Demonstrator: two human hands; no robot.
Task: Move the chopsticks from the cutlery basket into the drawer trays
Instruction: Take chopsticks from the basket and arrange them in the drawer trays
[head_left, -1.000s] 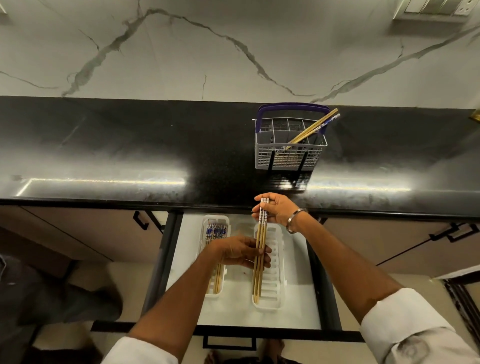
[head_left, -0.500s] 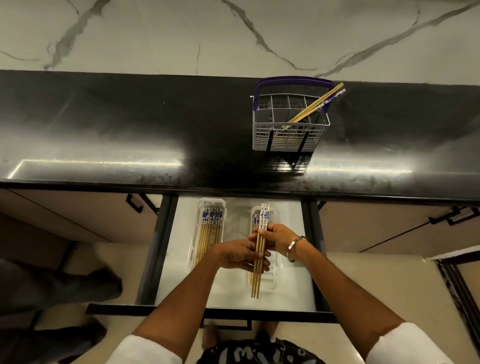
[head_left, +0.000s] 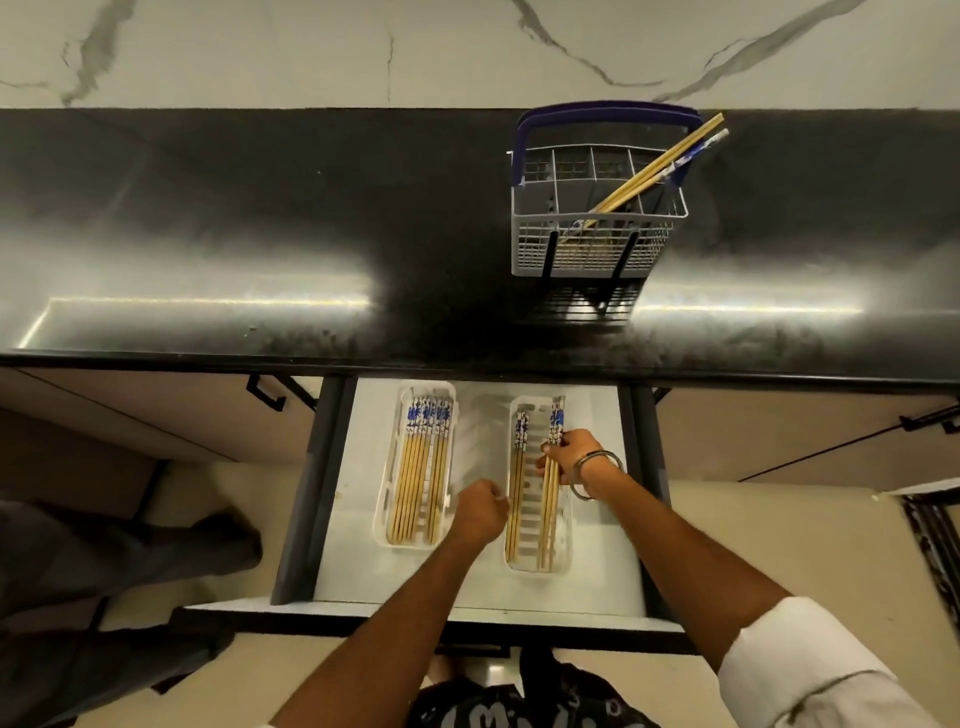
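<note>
1. Two white trays sit side by side in the open drawer (head_left: 597, 571) below the black countertop (head_left: 260, 234), and we see chopsticks in both.
2. We find the left tray (head_left: 395, 457) well filled with a row of chopsticks (head_left: 421, 467), their blue-patterned ends pointing toward the counter.
3. We see the right tray (head_left: 537, 564) holding fewer: one small group (head_left: 517, 493) along its left side and another (head_left: 549, 509) along its right side.
4. Our right hand (head_left: 571, 454) is closed around the right-side group near its patterned ends, and a metal bangle (head_left: 595, 475) circles that wrist.
5. Our left hand (head_left: 480, 512) is curled into a fist between the two trays, its fingers touching the left-side group; whether it actually pinches a stick, we cannot tell.
6. On the countertop stands the grey cutlery basket (head_left: 592, 257) with its purple handle, and a few remaining chopsticks (head_left: 660, 166) lean out over its far right corner.
</note>
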